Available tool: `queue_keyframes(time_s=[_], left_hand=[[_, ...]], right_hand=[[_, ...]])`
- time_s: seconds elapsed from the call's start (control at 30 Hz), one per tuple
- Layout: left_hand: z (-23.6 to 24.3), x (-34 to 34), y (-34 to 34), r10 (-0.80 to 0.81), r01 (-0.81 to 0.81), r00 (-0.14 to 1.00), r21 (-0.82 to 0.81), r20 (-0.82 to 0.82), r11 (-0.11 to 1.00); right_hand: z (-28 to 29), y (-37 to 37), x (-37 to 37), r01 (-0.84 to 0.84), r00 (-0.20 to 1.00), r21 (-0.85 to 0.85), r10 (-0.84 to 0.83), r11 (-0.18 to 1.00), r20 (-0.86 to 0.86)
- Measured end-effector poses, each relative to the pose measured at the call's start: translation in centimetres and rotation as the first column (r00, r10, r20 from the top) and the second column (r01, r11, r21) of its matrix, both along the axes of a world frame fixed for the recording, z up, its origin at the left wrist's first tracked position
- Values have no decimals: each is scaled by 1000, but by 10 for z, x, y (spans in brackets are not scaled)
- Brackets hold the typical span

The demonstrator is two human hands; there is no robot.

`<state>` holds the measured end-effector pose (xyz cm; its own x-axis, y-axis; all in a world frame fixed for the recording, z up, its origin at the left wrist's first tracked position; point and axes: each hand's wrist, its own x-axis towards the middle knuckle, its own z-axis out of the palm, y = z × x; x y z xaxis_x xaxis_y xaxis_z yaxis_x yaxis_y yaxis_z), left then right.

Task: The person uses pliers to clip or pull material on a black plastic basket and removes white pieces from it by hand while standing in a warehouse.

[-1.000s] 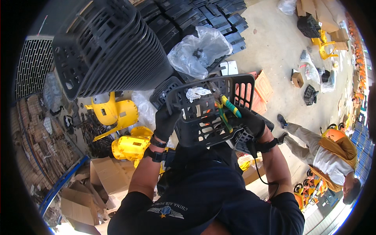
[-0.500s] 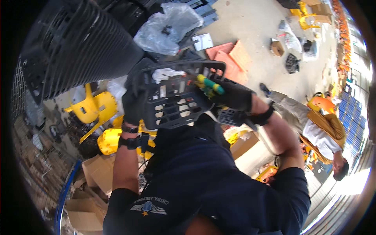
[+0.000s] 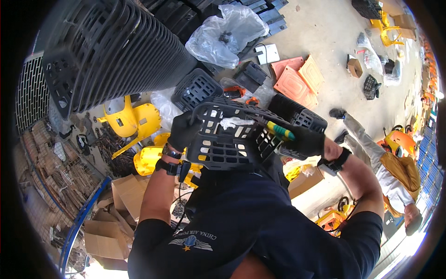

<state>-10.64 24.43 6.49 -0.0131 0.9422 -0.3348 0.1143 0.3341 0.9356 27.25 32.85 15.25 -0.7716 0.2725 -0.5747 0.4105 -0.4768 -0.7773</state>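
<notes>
I hold a black slotted plastic basket [image 3: 216,152] tilted in front of my body. My left hand [image 3: 183,131], in a black glove, is closed on its left rim. My right hand [image 3: 304,139], also gloved, is closed round a hand tool with green and yellow grips [image 3: 278,129], likely pliers, against the basket's right part; the tool's head is hidden. A crumpled white wad [image 3: 235,122] lies at the basket's upper part. Just beyond stand another small basket [image 3: 193,88] and a group of nested black baskets [image 3: 304,116].
A tall stack of black baskets [image 3: 116,60] and a plastic bag [image 3: 218,35] fill the upper left. Orange panels [image 3: 299,81], yellow parts [image 3: 130,121], cardboard boxes [image 3: 104,237] and a wire cage [image 3: 51,167] surround me. A person [image 3: 395,176] is at the right.
My hands have shifted lower with the held basket, exposing baskets and orange items beyond it. The tool in my right hand now sits further right. The view swung left and back.
</notes>
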Motion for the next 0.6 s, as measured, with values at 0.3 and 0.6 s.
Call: queue_keyframes(time_s=[0.3,0.6], left_hand=[[-9,-11,-13,57,-49,998,-173,41,984],[-17,-11,-9,185,-173,973,-97,137,980]], right_hand=[[-29,-22,-33,385,920,-370,-382,846,83],[-24,-18,-50,475,870,-435,-482,765,103]])
